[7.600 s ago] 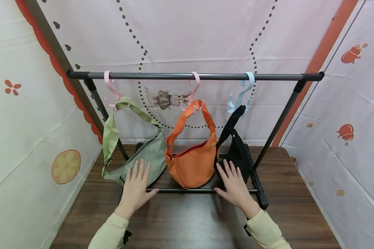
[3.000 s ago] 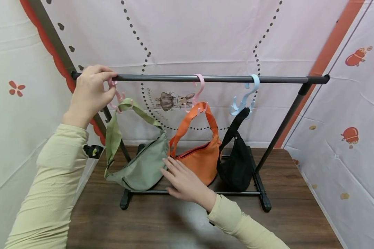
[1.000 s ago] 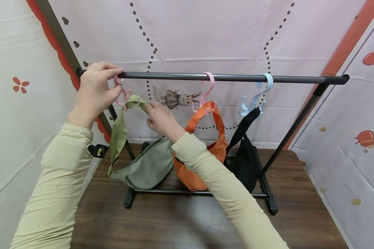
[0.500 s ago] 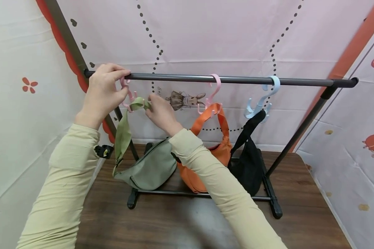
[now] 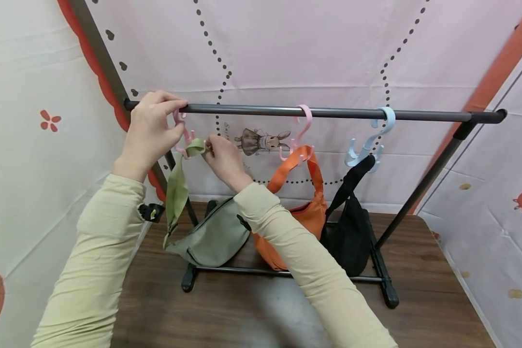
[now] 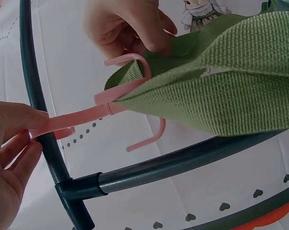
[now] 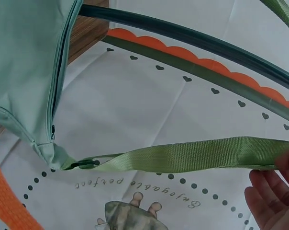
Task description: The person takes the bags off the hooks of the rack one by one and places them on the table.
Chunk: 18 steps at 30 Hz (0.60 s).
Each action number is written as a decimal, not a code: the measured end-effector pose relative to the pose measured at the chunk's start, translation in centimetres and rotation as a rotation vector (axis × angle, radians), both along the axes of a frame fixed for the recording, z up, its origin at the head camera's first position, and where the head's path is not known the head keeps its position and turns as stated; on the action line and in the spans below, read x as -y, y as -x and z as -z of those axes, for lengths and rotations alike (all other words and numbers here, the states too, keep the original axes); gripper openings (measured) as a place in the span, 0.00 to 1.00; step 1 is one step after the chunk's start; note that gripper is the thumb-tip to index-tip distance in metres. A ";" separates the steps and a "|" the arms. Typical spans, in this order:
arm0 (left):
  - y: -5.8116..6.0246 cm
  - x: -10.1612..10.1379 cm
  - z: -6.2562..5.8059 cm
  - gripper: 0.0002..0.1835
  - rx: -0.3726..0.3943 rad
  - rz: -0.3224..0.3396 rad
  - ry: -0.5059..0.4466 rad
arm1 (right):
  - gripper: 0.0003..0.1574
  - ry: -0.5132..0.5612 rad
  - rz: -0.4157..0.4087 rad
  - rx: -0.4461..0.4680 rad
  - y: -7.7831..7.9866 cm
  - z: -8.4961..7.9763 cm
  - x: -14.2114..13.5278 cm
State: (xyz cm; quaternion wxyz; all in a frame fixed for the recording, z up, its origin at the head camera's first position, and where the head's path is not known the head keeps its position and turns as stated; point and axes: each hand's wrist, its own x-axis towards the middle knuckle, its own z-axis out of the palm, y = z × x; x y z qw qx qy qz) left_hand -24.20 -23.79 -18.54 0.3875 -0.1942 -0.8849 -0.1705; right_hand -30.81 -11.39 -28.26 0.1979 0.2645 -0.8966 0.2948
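Note:
At the rack's top bar (image 5: 261,110), my left hand (image 5: 154,133) pinches the upper curve of a pink hook (image 6: 82,117), thumb on one side and fingers on the other. A green bag (image 5: 219,237) hangs from this hook by its wide strap (image 5: 177,191), its body low by the rack's base. My right hand (image 5: 226,159) grips that strap just right of the hook; the right wrist view shows fingers curled on the strap's end (image 7: 206,153). The strap still loops over the hook's lower prongs in the left wrist view.
An orange bag (image 5: 311,217) hangs from a second pink hook (image 5: 303,128), partly behind my right sleeve. Farther right, a black bag (image 5: 350,237) hangs from a blue hook (image 5: 369,140). The rack stands on a brown wooden table (image 5: 209,319) between printed cloth walls.
Both hands began low before the bags. My left hand rose to the left pink hook, then my right went up to the green strap and gathered it toward the hook. The head view shifted rightward.

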 end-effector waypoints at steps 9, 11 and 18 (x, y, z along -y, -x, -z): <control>0.1 0.0 0.2 0.15 0.000 -0.003 -0.008 | 0.04 0.018 0.027 -0.003 0.2 0.3 0.3; 0.1 0.0 0.2 0.15 -0.002 -0.002 -0.011 | 0.04 0.024 0.026 -0.009 0.2 0.4 0.4; 0.0 0.0 0.1 0.15 -0.003 -0.005 -0.013 | 0.04 0.037 0.017 -0.035 0.1 0.2 0.0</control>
